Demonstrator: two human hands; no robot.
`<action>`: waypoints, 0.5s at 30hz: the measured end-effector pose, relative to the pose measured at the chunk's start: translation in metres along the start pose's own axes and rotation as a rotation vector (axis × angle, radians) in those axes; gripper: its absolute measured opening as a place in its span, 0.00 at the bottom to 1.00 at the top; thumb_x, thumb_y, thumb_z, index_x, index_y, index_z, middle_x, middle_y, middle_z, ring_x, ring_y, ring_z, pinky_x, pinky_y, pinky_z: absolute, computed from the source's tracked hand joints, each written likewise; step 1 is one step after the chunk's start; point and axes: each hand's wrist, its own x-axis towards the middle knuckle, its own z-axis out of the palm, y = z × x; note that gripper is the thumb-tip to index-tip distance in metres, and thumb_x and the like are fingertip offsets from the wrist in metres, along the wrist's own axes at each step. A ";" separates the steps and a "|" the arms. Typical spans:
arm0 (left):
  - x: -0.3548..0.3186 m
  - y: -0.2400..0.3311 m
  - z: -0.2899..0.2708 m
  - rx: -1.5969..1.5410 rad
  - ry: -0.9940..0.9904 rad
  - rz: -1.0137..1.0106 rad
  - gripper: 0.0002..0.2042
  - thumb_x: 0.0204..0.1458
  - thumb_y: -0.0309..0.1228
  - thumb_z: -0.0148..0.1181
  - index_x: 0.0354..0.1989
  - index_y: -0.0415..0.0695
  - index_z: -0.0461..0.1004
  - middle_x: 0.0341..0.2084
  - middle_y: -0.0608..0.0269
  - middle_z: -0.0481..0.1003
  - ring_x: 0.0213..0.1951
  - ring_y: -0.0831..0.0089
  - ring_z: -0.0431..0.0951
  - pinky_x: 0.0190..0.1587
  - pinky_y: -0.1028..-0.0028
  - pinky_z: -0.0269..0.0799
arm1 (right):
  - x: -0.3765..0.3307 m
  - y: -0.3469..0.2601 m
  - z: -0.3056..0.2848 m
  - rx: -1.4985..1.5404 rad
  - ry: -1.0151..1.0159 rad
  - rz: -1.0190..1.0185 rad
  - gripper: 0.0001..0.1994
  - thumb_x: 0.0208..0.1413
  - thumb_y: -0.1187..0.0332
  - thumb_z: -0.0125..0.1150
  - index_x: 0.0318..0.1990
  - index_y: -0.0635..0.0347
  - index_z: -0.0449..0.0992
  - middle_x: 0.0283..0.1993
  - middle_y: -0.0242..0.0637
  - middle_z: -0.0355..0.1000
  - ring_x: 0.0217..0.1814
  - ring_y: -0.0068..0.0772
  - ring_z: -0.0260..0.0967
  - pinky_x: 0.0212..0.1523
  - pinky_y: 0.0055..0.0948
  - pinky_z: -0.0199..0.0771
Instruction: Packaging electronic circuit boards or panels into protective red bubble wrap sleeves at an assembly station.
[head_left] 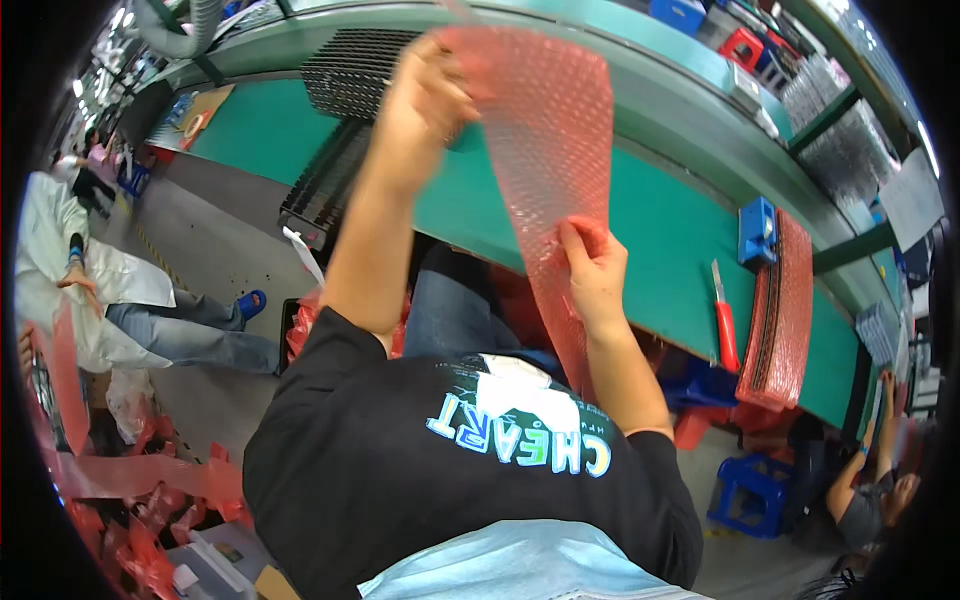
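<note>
A long strip of translucent red bubble wrap [560, 120] is stretched between my two hands above the green bench. My left hand [430, 95], raised and slightly blurred, closes on its upper left end. Lower down, my right hand [596, 270] pinches the strip's edge between thumb and fingers. The tail of the wrap hangs past the bench edge toward my lap. Behind my left hand and arm stands a stack of black ribbed trays or panels [350, 75], partly hidden by the arm.
To the right, a red-handled knife [725, 325] lies on the bench [660, 240] near a blue tape dispenser [758, 232] and a wrapped stack [783, 310]. A blue stool [752, 495] stands below. At left, a person in white [90, 260] sits near red plastic scraps [160, 510].
</note>
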 end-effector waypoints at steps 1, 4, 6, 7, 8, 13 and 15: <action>-0.014 -0.020 0.006 0.035 0.060 -0.084 0.37 0.49 0.45 0.71 0.63 0.42 0.61 0.51 0.54 0.69 0.41 0.72 0.74 0.40 0.76 0.74 | 0.008 0.003 0.003 -0.051 0.080 -0.043 0.06 0.60 0.72 0.59 0.41 0.67 0.77 0.31 0.39 0.75 0.29 0.27 0.71 0.30 0.19 0.70; -0.093 -0.056 0.043 0.543 -0.140 -0.097 0.50 0.43 0.41 0.74 0.70 0.41 0.46 0.55 0.46 0.67 0.49 0.60 0.75 0.47 0.65 0.74 | 0.015 0.021 -0.013 0.234 0.058 0.123 0.07 0.61 0.72 0.58 0.41 0.66 0.77 0.30 0.36 0.75 0.28 0.24 0.69 0.32 0.18 0.72; -0.121 -0.082 0.054 0.405 -0.159 -0.549 0.45 0.46 0.34 0.70 0.70 0.39 0.47 0.45 0.49 0.75 0.36 0.67 0.79 0.36 0.73 0.76 | 0.014 0.021 -0.021 0.153 0.202 0.146 0.06 0.61 0.73 0.58 0.41 0.67 0.76 0.31 0.38 0.74 0.29 0.22 0.68 0.31 0.16 0.70; -0.125 -0.093 0.052 0.402 -0.150 -0.554 0.45 0.46 0.34 0.70 0.70 0.39 0.47 0.45 0.49 0.75 0.36 0.67 0.79 0.36 0.73 0.76 | 0.014 0.020 -0.029 0.146 0.198 0.152 0.06 0.61 0.73 0.58 0.41 0.67 0.76 0.31 0.38 0.74 0.29 0.22 0.68 0.31 0.16 0.70; -0.128 -0.104 0.049 0.340 -0.143 -0.571 0.39 0.47 0.32 0.69 0.66 0.38 0.53 0.42 0.51 0.76 0.35 0.69 0.79 0.35 0.75 0.75 | 0.014 0.019 -0.039 0.093 0.136 0.173 0.07 0.61 0.72 0.58 0.42 0.67 0.76 0.32 0.38 0.75 0.30 0.23 0.69 0.32 0.17 0.71; -0.092 -0.147 0.021 0.214 0.009 -0.482 0.11 0.51 0.20 0.58 0.43 0.36 0.79 0.22 0.63 0.79 0.25 0.77 0.77 0.29 0.79 0.73 | 0.003 -0.003 -0.065 -0.223 -0.090 0.180 0.09 0.58 0.72 0.60 0.44 0.66 0.76 0.36 0.39 0.76 0.35 0.27 0.71 0.36 0.23 0.72; -0.055 -0.101 0.022 -0.046 0.088 -0.369 0.13 0.52 0.20 0.59 0.47 0.37 0.76 0.28 0.63 0.79 0.27 0.76 0.77 0.30 0.79 0.74 | -0.017 -0.021 -0.063 -0.492 -0.175 0.104 0.11 0.56 0.72 0.61 0.46 0.65 0.76 0.38 0.37 0.77 0.37 0.30 0.73 0.38 0.26 0.73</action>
